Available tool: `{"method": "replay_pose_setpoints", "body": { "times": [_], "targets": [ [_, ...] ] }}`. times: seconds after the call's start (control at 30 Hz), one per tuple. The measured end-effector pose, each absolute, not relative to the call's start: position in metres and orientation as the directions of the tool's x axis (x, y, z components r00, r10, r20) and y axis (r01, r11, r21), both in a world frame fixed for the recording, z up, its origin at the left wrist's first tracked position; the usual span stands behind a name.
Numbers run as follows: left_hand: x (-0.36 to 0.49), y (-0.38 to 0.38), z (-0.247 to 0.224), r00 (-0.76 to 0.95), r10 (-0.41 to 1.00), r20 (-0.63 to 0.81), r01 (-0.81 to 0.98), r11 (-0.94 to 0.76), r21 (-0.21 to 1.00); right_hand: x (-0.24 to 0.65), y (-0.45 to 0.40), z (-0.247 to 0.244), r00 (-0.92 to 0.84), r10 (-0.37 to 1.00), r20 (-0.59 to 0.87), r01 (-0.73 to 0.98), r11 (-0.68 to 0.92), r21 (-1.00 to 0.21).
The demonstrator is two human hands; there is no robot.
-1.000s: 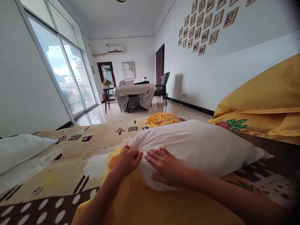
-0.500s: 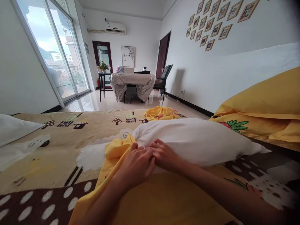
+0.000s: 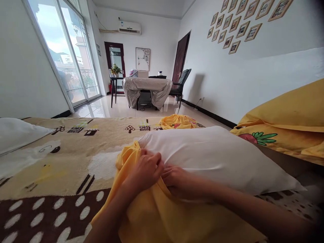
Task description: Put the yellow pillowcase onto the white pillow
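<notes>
A white pillow [image 3: 215, 155] lies across the bed in front of me, its left end tucked against a bunched yellow pillowcase [image 3: 152, 216]. My left hand [image 3: 149, 168] is closed on the pillowcase's gathered edge, at the pillow's left end. Just right of it, my right hand [image 3: 179, 180] is closed against the near side of the pillow, with the pillowcase's opening edge passing below the wrist. Its fingertips are partly hidden in the folds. The pillowcase drapes from both hands toward me, under my forearms.
A patterned blanket [image 3: 73, 148] covers the bed. Another white pillow [image 3: 22, 133] lies at left, a crumpled yellow cloth [image 3: 178, 121] at the far edge, and stacked yellow pillows [image 3: 286, 111] at right. Beyond stand a covered table [image 3: 146, 84] and a black chair [image 3: 179, 86].
My right hand has moved down along the pillow's near side, and the left hand has lifted the pillowcase edge. The pillow's near side has shifted toward me. The view has turned slightly left.
</notes>
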State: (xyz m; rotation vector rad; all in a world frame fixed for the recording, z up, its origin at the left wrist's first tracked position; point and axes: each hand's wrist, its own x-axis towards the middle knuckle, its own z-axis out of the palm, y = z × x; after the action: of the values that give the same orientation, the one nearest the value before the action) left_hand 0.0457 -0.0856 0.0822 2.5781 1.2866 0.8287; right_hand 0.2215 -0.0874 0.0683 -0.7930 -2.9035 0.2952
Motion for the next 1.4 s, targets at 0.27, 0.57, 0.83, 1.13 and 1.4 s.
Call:
{"method": "replay_pose_setpoints", "body": {
  "times": [0.27, 0.57, 0.83, 1.13, 1.4],
  "targets": [
    [0.021, -0.077, 0.09, 0.436, 0.797, 0.417, 0.779, -0.567, 0.268, 0.22, 0.003, 0.134, -0.557, 0.819, 0.139, 0.83, 0.552, 0.075],
    [0.022, -0.071, 0.077, 0.43, 0.823, 0.371, 0.836, -0.518, 0.18, 0.203, 0.057, 0.076, -0.45, 0.892, 0.041, 0.891, 0.446, 0.082],
    [0.017, -0.05, 0.054, 0.114, 0.862, 0.494, 0.978, -0.186, 0.099, 0.198, 0.02, 0.083, -0.437, 0.887, 0.148, 0.897, 0.419, 0.14],
    [-0.002, -0.065, 0.09, -0.029, 0.933, 0.359, 0.972, -0.057, 0.226, 0.186, -0.049, 0.103, -0.476, 0.831, 0.288, 0.876, 0.419, 0.24],
    [-0.007, -0.075, 0.102, -0.16, 0.815, 0.556, 0.945, -0.036, 0.326, 0.175, -0.105, 0.108, -0.676, 0.641, 0.362, 0.732, 0.532, 0.425]
  ]
}}
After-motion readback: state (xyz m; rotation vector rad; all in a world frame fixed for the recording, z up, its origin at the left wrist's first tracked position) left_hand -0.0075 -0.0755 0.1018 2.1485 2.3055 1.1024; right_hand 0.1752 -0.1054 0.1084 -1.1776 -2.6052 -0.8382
